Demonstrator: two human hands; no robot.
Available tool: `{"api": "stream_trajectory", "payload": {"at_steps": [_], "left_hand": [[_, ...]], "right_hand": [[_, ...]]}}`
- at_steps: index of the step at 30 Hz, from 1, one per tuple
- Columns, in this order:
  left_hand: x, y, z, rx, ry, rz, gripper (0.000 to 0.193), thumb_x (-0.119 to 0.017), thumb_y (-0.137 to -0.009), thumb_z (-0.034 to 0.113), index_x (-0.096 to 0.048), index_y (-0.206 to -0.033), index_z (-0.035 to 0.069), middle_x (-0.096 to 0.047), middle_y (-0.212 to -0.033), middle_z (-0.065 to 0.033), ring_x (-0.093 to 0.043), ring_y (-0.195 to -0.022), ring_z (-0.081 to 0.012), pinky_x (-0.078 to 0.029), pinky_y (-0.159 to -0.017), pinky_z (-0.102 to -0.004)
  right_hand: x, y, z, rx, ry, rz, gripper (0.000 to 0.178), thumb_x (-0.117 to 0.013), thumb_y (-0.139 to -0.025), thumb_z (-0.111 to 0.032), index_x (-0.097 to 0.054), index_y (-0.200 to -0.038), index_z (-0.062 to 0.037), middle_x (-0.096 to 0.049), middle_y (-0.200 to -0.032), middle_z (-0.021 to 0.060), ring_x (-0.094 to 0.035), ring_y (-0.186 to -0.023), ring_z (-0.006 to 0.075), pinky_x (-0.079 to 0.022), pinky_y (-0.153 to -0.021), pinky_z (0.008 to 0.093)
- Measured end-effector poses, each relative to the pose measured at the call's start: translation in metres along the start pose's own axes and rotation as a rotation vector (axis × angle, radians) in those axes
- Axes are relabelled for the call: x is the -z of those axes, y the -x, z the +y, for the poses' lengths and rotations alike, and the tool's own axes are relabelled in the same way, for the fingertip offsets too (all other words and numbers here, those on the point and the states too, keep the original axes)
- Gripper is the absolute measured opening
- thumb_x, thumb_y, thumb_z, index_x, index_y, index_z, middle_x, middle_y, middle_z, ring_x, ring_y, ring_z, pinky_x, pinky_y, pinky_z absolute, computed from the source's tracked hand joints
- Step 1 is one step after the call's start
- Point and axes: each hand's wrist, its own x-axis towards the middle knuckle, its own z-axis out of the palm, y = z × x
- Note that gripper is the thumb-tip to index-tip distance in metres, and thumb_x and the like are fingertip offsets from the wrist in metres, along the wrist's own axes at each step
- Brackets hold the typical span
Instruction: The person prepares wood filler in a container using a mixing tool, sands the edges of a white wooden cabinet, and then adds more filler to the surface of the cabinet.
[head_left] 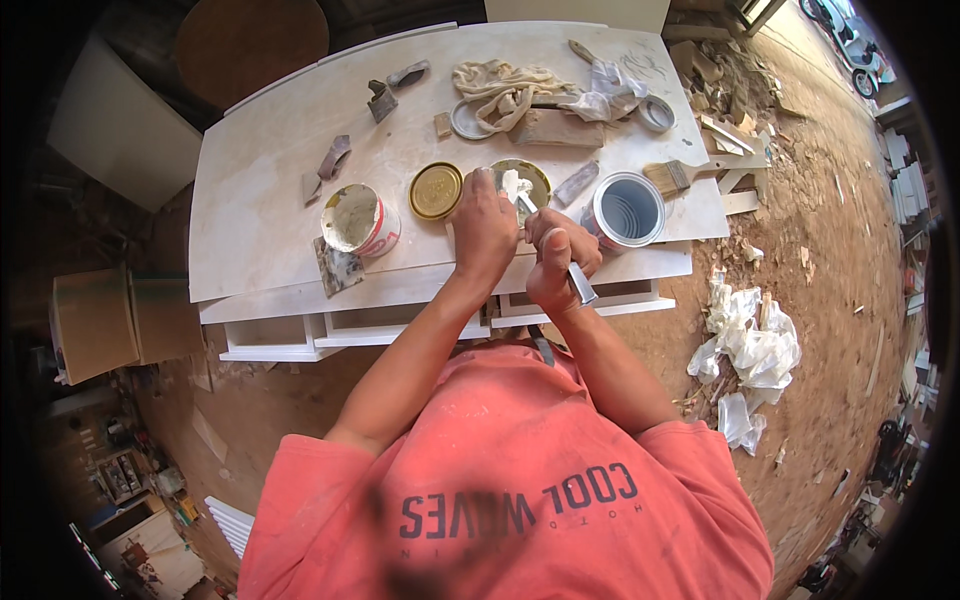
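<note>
My right hand [562, 255] is closed around a flat metal tool [582, 286]. One end sticks out below my fist, and the other reaches toward a lump of white paste [515, 186]. That paste shows over an open can [538, 178] with a smeared yellowish inside, largely hidden behind my hands. My left hand [484, 228] is at the can's left side, its fingers pressed together by the paste. What those fingers grip is hidden. A round gold lid [436, 191] lies just left of them.
A red-and-white tub [382, 232] with pale residue stands left on the white board [260, 190], near a stained flat piece [338, 268]. To the right are a grey can [628, 210] and a paintbrush [667, 178]. Rags [500, 90] and a wooden block [556, 128] lie behind. Open compartments [375, 322] line the front.
</note>
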Motion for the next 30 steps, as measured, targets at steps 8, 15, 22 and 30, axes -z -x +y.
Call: {"api": "stream_trajectory", "payload": {"at_steps": [8, 15, 22, 30], "left_hand": [[0.000, -0.018, -0.005, -0.064, -0.088, -0.011, 0.024, -0.053, -0.085, 0.004, -0.047, -0.106, -0.006, -0.057, -0.101, -0.0271, -0.058, -0.092, -0.0474, -0.047, -0.079, -0.0544], [0.004, -0.033, -0.009, -0.036, -0.105, -0.098, 0.035, -0.056, -0.088, 0.011, -0.048, -0.117, -0.006, -0.057, -0.111, -0.0287, -0.057, -0.103, -0.0484, -0.046, -0.085, -0.0533], [0.035, -0.048, -0.018, 0.146, 0.007, -0.158, 0.038, -0.062, -0.087, 0.019, -0.057, -0.117, -0.004, -0.067, -0.109, -0.0260, -0.063, -0.104, -0.0413, -0.048, -0.090, -0.0443], [0.038, -0.038, -0.047, 0.255, 0.181, -0.099, 0.031, -0.063, -0.088, 0.020, -0.060, -0.104, -0.006, -0.067, -0.099, -0.0281, -0.064, -0.094, -0.0435, -0.048, -0.085, -0.0455]], "right_hand": [[0.000, -0.004, -0.007, -0.048, -0.132, 0.076, 0.051, -0.046, -0.104, -0.026, -0.032, -0.059, -0.0052, -0.033, -0.054, 0.0027, -0.031, -0.050, 0.0140, -0.035, -0.050, 0.0331], [0.013, -0.016, -0.005, -0.058, -0.331, 0.152, 0.046, -0.042, -0.105, -0.023, -0.032, -0.062, -0.0082, -0.029, -0.056, 0.0010, -0.029, -0.050, 0.0130, -0.036, -0.050, 0.0337], [0.028, -0.035, 0.009, -0.259, -0.450, 0.395, 0.047, -0.039, -0.106, -0.025, -0.034, -0.062, -0.0092, -0.030, -0.056, -0.0004, -0.029, -0.050, 0.0118, -0.040, -0.053, 0.0320], [0.020, -0.049, 0.020, -0.402, -0.341, 0.453, 0.049, -0.040, -0.107, -0.029, -0.034, -0.062, -0.0108, -0.031, -0.054, -0.0008, -0.031, -0.048, 0.0117, -0.043, -0.052, 0.0324]]}}
